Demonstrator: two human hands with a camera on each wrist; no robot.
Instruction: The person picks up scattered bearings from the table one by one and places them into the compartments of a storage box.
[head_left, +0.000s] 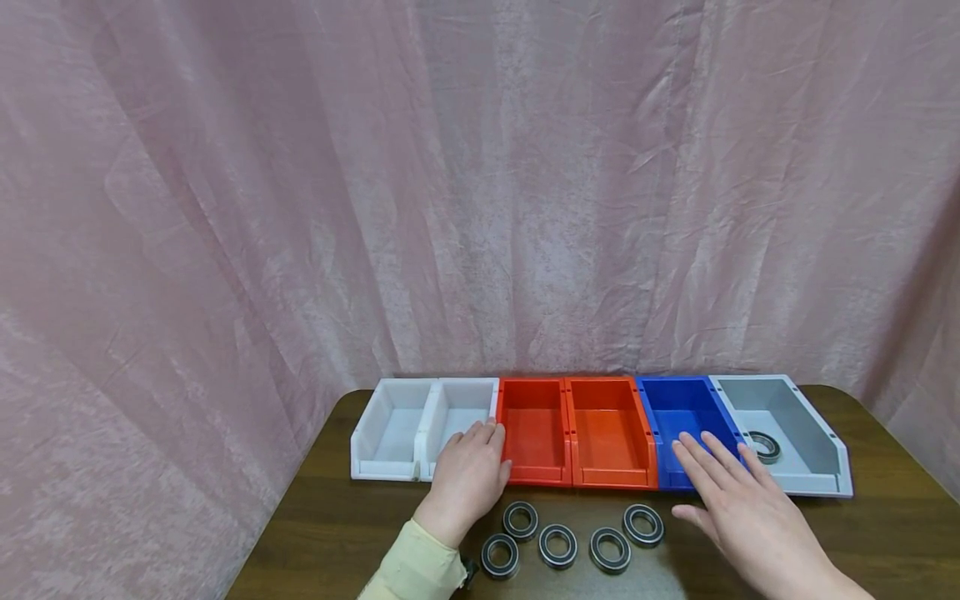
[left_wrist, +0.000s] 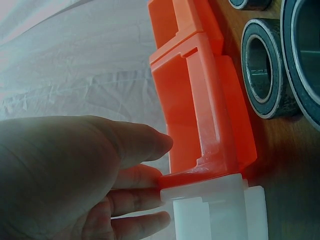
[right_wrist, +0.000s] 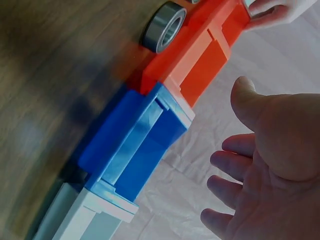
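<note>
My left hand [head_left: 468, 475] hovers at the front of the second white bin [head_left: 459, 408], beside the red bin [head_left: 532, 433]. Its fingers are loosely extended, and the left wrist view shows nothing in them. With fingers straight and spread, my right hand [head_left: 742, 508] is over the front of the blue bin [head_left: 678, 400], holding nothing. Inside the grey bin [head_left: 813, 483] at the right end lies a ball bearing [head_left: 767, 450], partly behind the bin's divider wall. Several more bearings [head_left: 610, 568] lie flat on the table between my hands, in front of the bins.
Another white bin [head_left: 363, 446] stands at the left end of the row, and an orange bin [head_left: 609, 479] sits between red and blue. All stand side by side on a brown wooden table [head_left: 300, 508]. A pink curtain [head_left: 480, 208] hangs right behind them.
</note>
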